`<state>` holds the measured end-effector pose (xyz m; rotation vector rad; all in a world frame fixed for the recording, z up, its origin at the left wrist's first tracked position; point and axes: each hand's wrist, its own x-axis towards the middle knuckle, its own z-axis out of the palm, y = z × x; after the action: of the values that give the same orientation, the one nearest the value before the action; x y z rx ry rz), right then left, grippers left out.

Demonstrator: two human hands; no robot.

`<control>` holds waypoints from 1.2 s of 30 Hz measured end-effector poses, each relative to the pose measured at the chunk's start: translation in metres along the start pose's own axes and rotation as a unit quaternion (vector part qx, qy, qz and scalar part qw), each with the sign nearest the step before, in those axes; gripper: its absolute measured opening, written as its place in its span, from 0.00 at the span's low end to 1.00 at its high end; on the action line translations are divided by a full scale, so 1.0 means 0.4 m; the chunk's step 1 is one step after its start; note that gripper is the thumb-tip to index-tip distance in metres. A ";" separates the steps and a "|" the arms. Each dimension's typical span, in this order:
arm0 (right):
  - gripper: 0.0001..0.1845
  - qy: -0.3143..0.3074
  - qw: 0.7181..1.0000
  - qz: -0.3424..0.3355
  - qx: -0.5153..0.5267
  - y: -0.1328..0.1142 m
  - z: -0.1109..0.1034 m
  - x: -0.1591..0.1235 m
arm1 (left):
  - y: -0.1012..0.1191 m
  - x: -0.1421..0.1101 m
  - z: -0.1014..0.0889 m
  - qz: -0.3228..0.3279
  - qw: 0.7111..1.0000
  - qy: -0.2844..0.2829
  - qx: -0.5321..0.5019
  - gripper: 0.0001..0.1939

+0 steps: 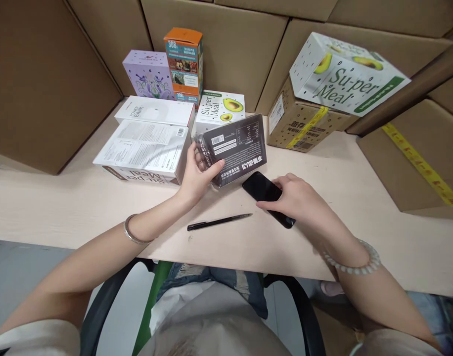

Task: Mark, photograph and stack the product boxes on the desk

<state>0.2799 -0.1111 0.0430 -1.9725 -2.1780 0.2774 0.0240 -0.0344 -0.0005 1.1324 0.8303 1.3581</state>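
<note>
My left hand (pixel 200 173) is closed around the left end of a dark printed box (pixel 236 148), thumb across its face. The box is tilted, with its barcode side and small white print turned up. My right hand (pixel 295 200) grips a black smartphone (pixel 261 189) by its long edges, thumb on the near side and fingers on the far side. The phone's dark face is up, at or just above the tabletop. Between my forearms a black pen (pixel 219 222) lies on the table, touched by neither hand.
White boxes (pixel 145 148) lie stacked at left. Behind stand a purple box (pixel 148 74), an orange box (pixel 184 62) and a small avocado-print box (pixel 221 106). At right a larger avocado-print box (pixel 347 71) rests on a brown carton (pixel 304 121). Big cardboard cartons (pixel 215 49) wall the table's back.
</note>
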 end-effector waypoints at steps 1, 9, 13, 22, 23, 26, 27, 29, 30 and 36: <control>0.25 0.015 1.000 0.003 0.000 0.005 -0.001 0.000 | 0.000 0.001 -0.001 0.001 1.000 0.001 -0.001 0.49; 0.31 0.176 0.984 -0.018 0.026 0.010 -0.073 -0.043 | -0.003 0.005 -0.006 0.015 1.000 -0.009 0.005 0.45; 0.33 0.235 0.961 -0.097 0.106 -0.045 -0.087 -0.068 | 0.000 0.004 -0.002 0.006 1.000 -0.006 -0.003 0.47; 0.53 0.282 0.911 -0.190 0.234 -0.116 -0.042 -0.101 | -0.004 -0.001 0.002 0.010 1.000 -0.012 0.007 0.43; 0.52 0.286 0.909 -0.195 0.231 -0.118 -0.041 -0.102 | -0.004 -0.002 0.002 0.013 1.000 -0.015 0.011 0.43; 0.50 0.283 0.911 -0.198 0.225 -0.122 -0.036 -0.102 | -0.006 -0.003 0.000 0.023 0.999 -0.023 0.021 0.44; 0.51 0.279 0.912 -0.198 0.228 -0.123 -0.033 -0.101 | -0.008 -0.003 -0.001 0.026 0.999 -0.026 0.024 0.45; 0.53 0.276 0.911 -0.199 0.233 -0.123 -0.028 -0.098 | -0.014 0.000 -0.004 0.032 0.999 -0.031 0.031 0.46; 0.53 0.276 0.910 -0.200 0.236 -0.123 -0.026 -0.097 | -0.017 0.001 -0.006 0.036 0.998 -0.034 0.033 0.46; 0.54 0.281 0.907 -0.208 0.236 -0.126 -0.021 -0.095 | -0.026 0.006 -0.010 0.041 0.997 -0.042 0.042 0.47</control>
<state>0.2374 -0.1538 0.0636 -1.1146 -1.8523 0.1268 0.0236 -0.0300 -0.0112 1.2928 0.7943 1.3431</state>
